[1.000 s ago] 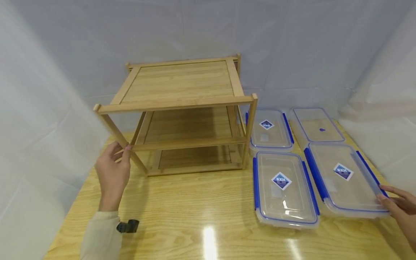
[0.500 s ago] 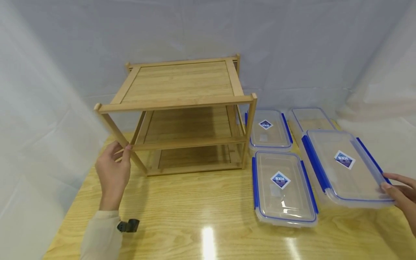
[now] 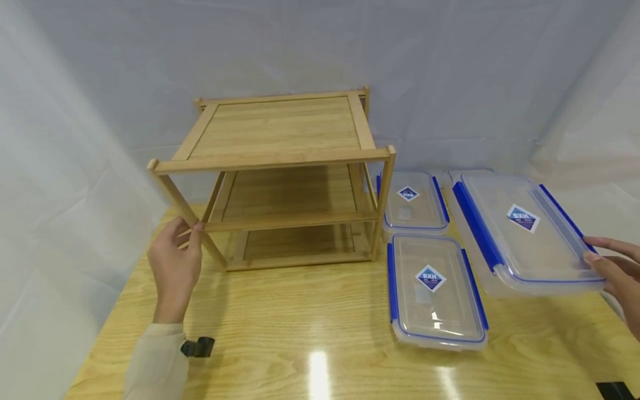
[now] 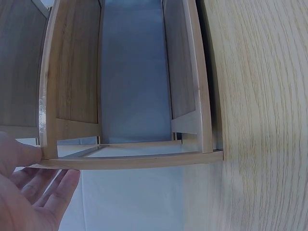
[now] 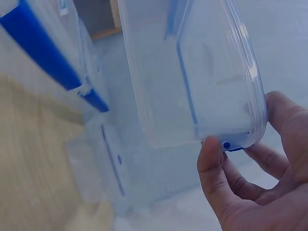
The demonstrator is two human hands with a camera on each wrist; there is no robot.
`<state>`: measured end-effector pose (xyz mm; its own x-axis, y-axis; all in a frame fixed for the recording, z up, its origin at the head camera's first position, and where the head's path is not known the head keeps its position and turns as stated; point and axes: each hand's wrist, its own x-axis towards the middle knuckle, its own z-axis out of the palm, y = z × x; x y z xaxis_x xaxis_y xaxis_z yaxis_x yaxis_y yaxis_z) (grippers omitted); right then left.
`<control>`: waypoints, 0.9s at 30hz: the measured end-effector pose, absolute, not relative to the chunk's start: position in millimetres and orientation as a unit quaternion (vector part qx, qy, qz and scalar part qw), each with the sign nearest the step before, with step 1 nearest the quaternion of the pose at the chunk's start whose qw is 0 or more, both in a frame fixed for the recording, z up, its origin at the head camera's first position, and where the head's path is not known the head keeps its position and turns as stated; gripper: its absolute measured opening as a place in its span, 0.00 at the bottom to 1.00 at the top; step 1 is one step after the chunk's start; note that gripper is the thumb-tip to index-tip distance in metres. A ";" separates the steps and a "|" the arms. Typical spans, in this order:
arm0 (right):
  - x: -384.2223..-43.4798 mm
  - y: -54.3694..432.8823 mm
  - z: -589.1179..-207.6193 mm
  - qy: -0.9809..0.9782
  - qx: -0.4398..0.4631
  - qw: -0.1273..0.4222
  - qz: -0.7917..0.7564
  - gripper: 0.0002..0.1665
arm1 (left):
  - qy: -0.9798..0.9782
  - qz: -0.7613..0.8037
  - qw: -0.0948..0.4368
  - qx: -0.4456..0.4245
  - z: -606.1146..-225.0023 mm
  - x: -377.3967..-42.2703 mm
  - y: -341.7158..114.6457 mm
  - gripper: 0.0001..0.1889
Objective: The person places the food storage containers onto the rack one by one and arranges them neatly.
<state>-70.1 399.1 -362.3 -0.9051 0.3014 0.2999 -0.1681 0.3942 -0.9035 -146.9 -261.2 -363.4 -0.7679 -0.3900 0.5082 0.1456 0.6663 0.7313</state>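
Note:
At the left, my left hand point(image 3: 175, 261) pinches the front-left post of a three-tier wooden shelf rack point(image 3: 280, 125) at middle-shelf height. In the left wrist view the thumb and fingers point(image 4: 62, 192) lie on opposite sides of that post point(image 4: 130, 162). My right hand point(image 3: 620, 272) grips the right-hand edge of a clear lidded food container point(image 3: 530, 255) with blue clips, raised off the table and slightly tilted. Seen from the right wrist, the thumb and fingers point(image 5: 211, 163) hold the container point(image 5: 168, 96) by its clip end.
Beside the rack, two more clear containers lie on the wooden table point(image 3: 250, 333), one behind point(image 3: 415, 211) and one in front point(image 3: 440, 305). Another container point(image 3: 470, 173) is mostly hidden behind the raised one. Pale sheeting point(image 3: 450, 83) hangs around the table.
My right hand has lifted the container off the table, up and toward the back, so it now covers most of the rear-right container. The left hand has stayed on the rack's post.

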 end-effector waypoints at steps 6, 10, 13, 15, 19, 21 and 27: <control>-83.3 382.5 -336.4 -0.769 -0.028 0.208 0.604 0.24 | -0.855 -0.394 0.328 0.074 -365.2 -145.9 -263.0 0.11; -92.7 371.9 -316.2 -0.754 -0.039 0.204 0.623 0.21 | -0.856 -0.394 0.326 0.075 -365.0 -146.0 -263.0 0.11; -100.3 366.8 -303.8 -0.742 -0.042 0.204 0.638 0.19 | -0.856 -0.395 0.326 0.074 -365.0 -146.6 -262.7 0.11; -105.2 364.0 -296.3 -0.729 -0.040 0.202 0.653 0.18 | -0.856 -0.394 0.326 0.073 -364.8 -146.6 -262.4 0.11; -113.8 358.2 -283.6 -0.715 -0.026 0.199 0.669 0.17 | -0.856 -0.395 0.326 0.071 -364.1 -146.2 -262.3 0.11; -117.7 355.4 -277.9 -0.714 -0.017 0.197 0.672 0.16 | -0.856 -0.395 0.326 0.070 -363.8 -146.1 -262.4 0.11; -132.6 347.4 -262.8 -0.679 0.033 0.198 0.706 0.16 | -0.855 -0.398 0.326 0.069 -363.7 -146.3 -262.9 0.11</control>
